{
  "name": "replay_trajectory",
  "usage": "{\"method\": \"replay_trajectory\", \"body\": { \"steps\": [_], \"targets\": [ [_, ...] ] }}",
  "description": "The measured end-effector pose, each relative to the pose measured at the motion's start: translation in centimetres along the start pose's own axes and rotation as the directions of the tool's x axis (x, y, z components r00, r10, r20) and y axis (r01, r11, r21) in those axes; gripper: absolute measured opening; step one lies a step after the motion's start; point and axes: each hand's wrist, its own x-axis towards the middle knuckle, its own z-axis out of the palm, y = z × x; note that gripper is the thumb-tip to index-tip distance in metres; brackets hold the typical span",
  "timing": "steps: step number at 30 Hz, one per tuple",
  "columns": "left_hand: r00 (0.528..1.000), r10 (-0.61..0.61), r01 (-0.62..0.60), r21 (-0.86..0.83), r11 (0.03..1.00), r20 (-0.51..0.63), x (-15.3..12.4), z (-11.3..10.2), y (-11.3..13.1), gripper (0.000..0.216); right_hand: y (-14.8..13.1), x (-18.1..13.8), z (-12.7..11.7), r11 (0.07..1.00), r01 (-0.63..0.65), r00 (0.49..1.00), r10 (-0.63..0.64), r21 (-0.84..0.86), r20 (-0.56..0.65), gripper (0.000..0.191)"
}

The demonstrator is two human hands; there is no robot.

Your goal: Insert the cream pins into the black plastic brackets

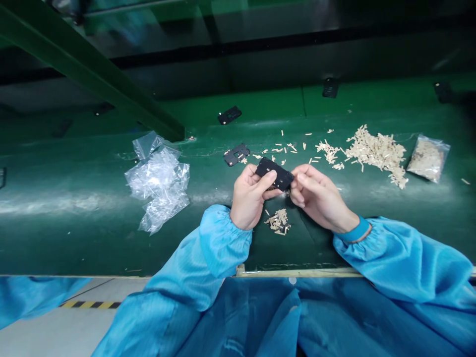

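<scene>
A flat black plastic part is tilted up above the green work surface. My left hand grips it at its left end, the thumb lying across its face. At the part's right end, my right hand has thumb and forefinger pinched together; anything between those fingertips is hidden. Below the hands lies a small pile of tan strips, some with dark pieces among them. Just beyond my left hand rests another black plastic part with cutouts. Loose tan strips are scattered past my hands.
Crumpled clear plastic bags lie to the left. A large heap of tan strips and a filled clear bag are at right. Further black parts sit along the back. A green metal beam slants down at left.
</scene>
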Motion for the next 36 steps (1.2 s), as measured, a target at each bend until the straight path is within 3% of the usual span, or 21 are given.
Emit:
{"method": "replay_trajectory", "body": {
  "steps": [4,8,14,18,23,29,31,32,34,36],
  "targets": [
    [0.999,-0.03,0.031,-0.028,0.999,0.022,-0.2,0.0,-0.3,0.054,0.4,-0.1,0.0,0.996,-0.006,0.99,-0.007,0.092,0.144,0.024],
    [0.998,-0.061,0.063,-0.055,0.996,0.034,-0.3,0.1,-0.2,0.053,0.8,0.0,-0.3,0.997,0.074,0.98,-0.068,-0.025,0.187,0.025],
    [0.998,0.039,-0.036,0.065,0.997,-0.046,-0.2,0.0,0.0,0.055,0.5,0.0,-0.6,0.924,0.205,0.979,-0.193,-0.324,0.072,0.029],
    [0.993,0.11,-0.101,0.209,0.973,-0.033,-0.2,0.0,-0.2,0.048,0.2,0.1,-0.5,0.818,0.169,0.966,-0.248,-0.55,-0.072,0.035],
    [0.998,0.039,-0.052,0.296,0.954,0.05,-0.1,-0.2,-0.1,0.04,0.0,0.3,-0.7,0.829,0.028,0.99,-0.1,-0.558,-0.099,0.041],
    [0.975,-0.199,0.152,0.367,0.918,0.094,0.9,-0.4,1.5,0.037,-1.3,1.2,-1.6,0.822,-0.108,0.99,0.138,-0.56,0.01,0.055],
    [0.961,-0.256,0.19,0.427,0.884,0.104,1.9,-0.8,2.4,0.031,-2.0,2.0,-1.8,0.86,-0.106,0.994,0.106,-0.499,-0.028,0.055],
    [0.971,-0.225,0.169,0.442,0.881,0.077,2.6,-1.2,2.8,0.032,-2.3,2.5,-1.8,0.907,-0.058,0.997,0.036,-0.416,-0.061,0.053],
    [0.998,-0.041,0.012,0.499,0.867,0.049,4.6,-2.1,3.6,0.03,-2.6,3.3,-2.0,0.972,0.083,0.992,-0.103,-0.218,-0.079,0.051],
    [0.981,0.152,-0.193,0.627,0.755,0.119,7.3,-3.1,4.6,0.033,-2.3,3.7,-2.3,0.971,0.143,0.989,-0.145,-0.193,0.002,0.064]
  ]
}}
